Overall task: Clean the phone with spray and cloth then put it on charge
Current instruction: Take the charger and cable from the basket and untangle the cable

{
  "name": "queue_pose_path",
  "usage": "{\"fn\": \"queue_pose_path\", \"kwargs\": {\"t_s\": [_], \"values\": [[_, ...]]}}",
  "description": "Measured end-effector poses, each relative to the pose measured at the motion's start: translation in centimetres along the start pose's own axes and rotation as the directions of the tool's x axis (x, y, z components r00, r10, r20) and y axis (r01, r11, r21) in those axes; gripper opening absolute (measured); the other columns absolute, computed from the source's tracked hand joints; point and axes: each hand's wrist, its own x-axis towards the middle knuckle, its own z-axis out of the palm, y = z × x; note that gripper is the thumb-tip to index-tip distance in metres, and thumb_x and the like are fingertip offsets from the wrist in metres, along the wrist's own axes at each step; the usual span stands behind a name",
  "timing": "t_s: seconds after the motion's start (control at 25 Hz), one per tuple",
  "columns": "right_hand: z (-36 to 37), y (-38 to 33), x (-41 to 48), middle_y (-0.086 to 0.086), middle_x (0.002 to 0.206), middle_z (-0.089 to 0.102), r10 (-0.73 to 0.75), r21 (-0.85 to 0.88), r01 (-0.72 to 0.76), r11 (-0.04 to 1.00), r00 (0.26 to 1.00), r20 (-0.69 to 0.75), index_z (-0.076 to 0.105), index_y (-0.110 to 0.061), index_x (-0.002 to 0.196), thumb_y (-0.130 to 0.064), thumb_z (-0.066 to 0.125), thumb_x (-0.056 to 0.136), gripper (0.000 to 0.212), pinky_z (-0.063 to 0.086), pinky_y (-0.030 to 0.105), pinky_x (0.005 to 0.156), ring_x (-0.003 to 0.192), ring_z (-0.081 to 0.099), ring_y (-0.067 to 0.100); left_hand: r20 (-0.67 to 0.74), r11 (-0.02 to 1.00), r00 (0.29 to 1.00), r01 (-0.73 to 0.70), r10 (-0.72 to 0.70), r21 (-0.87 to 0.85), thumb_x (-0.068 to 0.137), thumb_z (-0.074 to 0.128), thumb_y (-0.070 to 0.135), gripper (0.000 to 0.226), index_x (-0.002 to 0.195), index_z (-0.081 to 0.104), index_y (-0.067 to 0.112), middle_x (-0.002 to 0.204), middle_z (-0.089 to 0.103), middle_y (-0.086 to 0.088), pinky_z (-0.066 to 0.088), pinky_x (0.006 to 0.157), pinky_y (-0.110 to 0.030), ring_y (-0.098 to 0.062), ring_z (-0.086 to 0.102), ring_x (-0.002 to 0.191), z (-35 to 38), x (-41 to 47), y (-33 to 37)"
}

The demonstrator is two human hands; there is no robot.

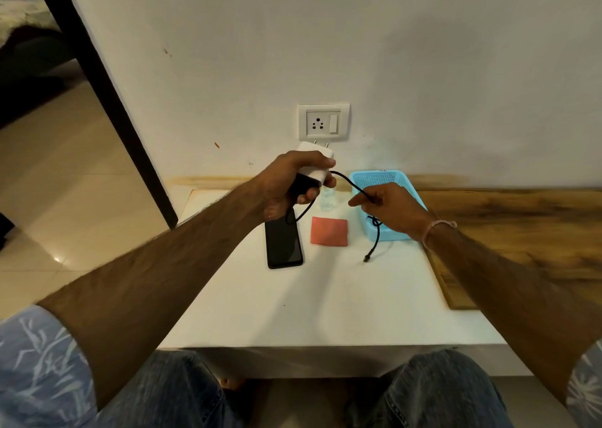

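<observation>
Gripping white charger adapter (pixel 315 163) in left hand (pixel 290 186), fingers wrapped round its body, two prongs pointing up toward wall socket (pixel 323 121) just above but not touching it. Hiding much of the adapter's lower half under the fingers; a dark patch showing below the palm, too shadowed to identify. Pinching black cable (pixel 350 185) between thumb and fingers of right hand (pixel 391 207), cable arching from the adapter across to that hand. Dangling below the right hand, a knotted stretch of cable, its free plug end (pixel 367 258) hanging near the white table (pixel 325 297); whether touching the surface, cannot tell. Looping a further bit of cable under the left hand, over the far end of the phone (pixel 284 243). Lying flat and dark-screened on the table, the phone, near the middle, far end covered by the left hand. Sitting just right of the phone, red cloth (pixel 329 231), folded flat. Standing behind the cloth, a clear object, blurred, probably the spray bottle (pixel 329 199), mostly unreadable. Resting at far right of the white surface, blue basket (pixel 378 180), partly blocked by the right hand; contents not visible.
</observation>
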Motion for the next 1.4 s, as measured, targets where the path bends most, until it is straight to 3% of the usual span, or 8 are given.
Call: {"fn": "queue_pose_path", "kwargs": {"t_s": [0.2, 0.44, 0.56, 0.72, 0.8, 0.96, 1.24, 1.4], "values": [[0.8, 1.6, -1.1, 0.000, 0.134, 0.057, -0.021, -0.176, 0.014, 0.984, 0.999, -0.038, 0.058, -0.032, 0.128, -0.017, 0.055, 0.095, 0.035, 0.040, 0.022, 0.090, 0.114, 0.055, 0.016, -0.086, 0.996, 0.995, -0.059, 0.054, -0.061, 0.086, 0.063, 0.024, 0.020, 0.099, 0.055, 0.010, 0.076, 0.067, -0.009, 0.032, 0.036, -0.018, -0.011, 0.044, 0.045, -0.6, -0.4, -0.1], [1.7, 2.2, -4.1, 0.006, 0.144, 0.047, -0.102, -0.310, 0.069, 0.948, 0.991, -0.091, 0.032, -0.017, 0.149, -0.031, 0.056, 0.096, 0.060, 0.041, 0.036, 0.105, 0.125, 0.051, 0.023, -0.214, 0.988, 0.976, -0.066, 0.035, -0.140, 0.083, 0.064, 0.025, 0.019, 0.092, 0.056, 0.010, 0.076, 0.066, -0.008, 0.031, 0.035, -0.019, -0.013, 0.043, 0.046, -1.9, -0.3, 0.1], [1.7, 2.6, -5.3, 0.006, 0.133, 0.055, -0.102, -0.285, 0.047, 0.957, 0.978, -0.182, 0.041, -0.016, 0.143, -0.027, 0.058, 0.095, 0.052, 0.043, 0.030, 0.097, 0.118, 0.054, 0.021, -0.260, 0.984, 0.965, -0.069, 0.024, -0.162, 0.083, 0.064, 0.025, 0.019, 0.093, 0.056, 0.011, 0.075, 0.066, -0.008, 0.030, 0.036, -0.018, -0.013, 0.043, 0.046, -2.4, -0.2, 0.2], [0.9, 2.9, -6.0, 0.007, 0.096, 0.067, -0.095, -0.186, 0.048, 0.981, 0.963, -0.251, 0.066, -0.009, 0.098, -0.019, 0.059, 0.095, 0.012, 0.045, 0.019, 0.074, 0.092, 0.061, 0.024, -0.322, 0.981, 0.947, -0.083, 0.023, -0.175, 0.085, 0.062, 0.022, 0.014, 0.092, 0.057, 0.012, 0.073, 0.064, -0.009, 0.031, 0.035, -0.018, -0.013, 0.043, 0.043, -3.0, -0.1, 0.3], [0.5, 3.3, -6.3, 0.005, 0.086, 0.068, -0.075, -0.104, 0.050, 0.993, 0.962, -0.262, 0.066, -0.016, 0.083, -0.019, 0.060, 0.094, 0.013, 0.046, 0.017, 0.067, 0.084, 0.059, 0.020, -0.356, 0.980, 0.934, -0.088, 0.019, -0.178, 0.085, 0.062, 0.022, 0.013, 0.091, 0.057, 0.012, 0.072, 0.064, -0.010, 0.032, 0.035, -0.018, -0.013, 0.043, 0.043, -3.3, -0.1, 0.3], [0.5, 3.7, -6.4, 0.000, 0.098, 0.070, 0.027, 0.017, -0.024, 1.000, 0.975, -0.220, 0.074, -0.013, 0.095, -0.019, 0.066, 0.090, 0.011, 0.049, 0.022, 0.075, 0.096, 0.055, 0.011, -0.400, 0.984, 0.917, -0.080, 0.011, -0.158, 0.084, 0.064, 0.022, 0.014, 0.091, 0.059, 0.011, 0.074, 0.065, -0.011, 0.033, 0.035, -0.017, -0.013, 0.045, 0.042, -3.5, -0.1, -0.2], [2.4, 1.9, -5.4, -0.007, 0.085, 0.071, -0.002, -0.020, -0.003, 1.000, 0.965, -0.264, 0.076, -0.018, 0.098, -0.032, 0.066, 0.090, 0.019, 0.044, 0.016, 0.072, 0.084, 0.060, 0.006, -0.189, 0.984, 0.981, 0.000, -0.034, -0.177, 0.083, 0.059, 0.024, 0.017, 0.086, 0.052, 0.009, 0.075, 0.065, -0.009, 0.027, 0.033, -0.018, -0.014, 0.041, 0.044, -2.1, -1.1, -1.3], [3.7, 0.4, -3.9, -0.003, 0.082, 0.075, 0.217, 0.180, -0.191, 0.965, 0.967, -0.134, 0.070, -0.022, 0.100, -0.036, 0.054, 0.097, 0.021, 0.037, 0.020, 0.063, 0.067, 0.054, 0.006, -0.032, 0.982, 0.999, -0.033, 0.027, -0.187, 0.076, 0.058, 0.022, 0.029, 0.093, 0.048, 0.001, 0.075, 0.064, -0.012, 0.028, 0.030, -0.017, -0.013, 0.041, 0.038, -0.5, -1.8, -0.5]]}}
